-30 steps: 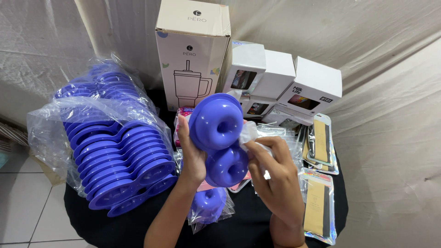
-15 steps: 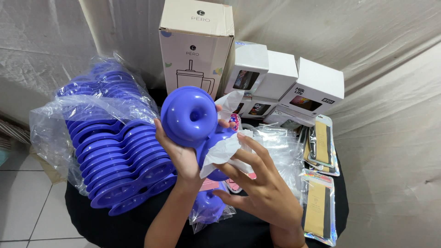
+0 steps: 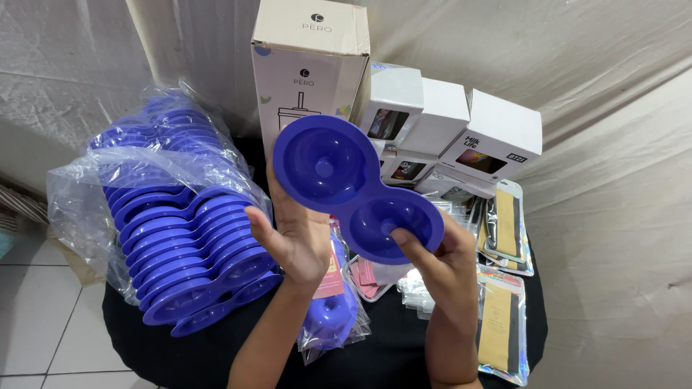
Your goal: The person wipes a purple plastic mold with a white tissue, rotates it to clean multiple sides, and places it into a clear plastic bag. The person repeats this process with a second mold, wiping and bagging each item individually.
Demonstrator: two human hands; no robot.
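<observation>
Purple double-cup mold (image 3: 358,189) now shows its hollow side to the camera; a second ago its domed backs faced the lens. It has also swung from upright to a diagonal, bigger cup up-left, smaller cup down-right.

Left hand (image 3: 294,234) sits below the mold's upper cup, palm toward the camera, fingers curled behind the cup and gripping it, thumb free and pointing left. Right hand (image 3: 441,263) is under the lower cup, closed on its rim, thumb tip pressed inside the hollow. Both forearms rise from the bottom edge.

Just below the mold: a bagged purple piece (image 3: 329,317) on the black cloth (image 3: 375,356), near the table's front edge. Left of the mold: a stack of identical molds in a clear bag (image 3: 180,230), close to the left hand, little gap. Right of the mold: flat holographic packets (image 3: 501,324), running to the cloth's right edge.

Behind the mold: tall carton (image 3: 310,68), nearly touching the upper cup's rim in this view. Further right behind: small white boxes (image 3: 447,122). Grey sheet (image 3: 620,216) backs everything. Free room is above the mold only.
</observation>
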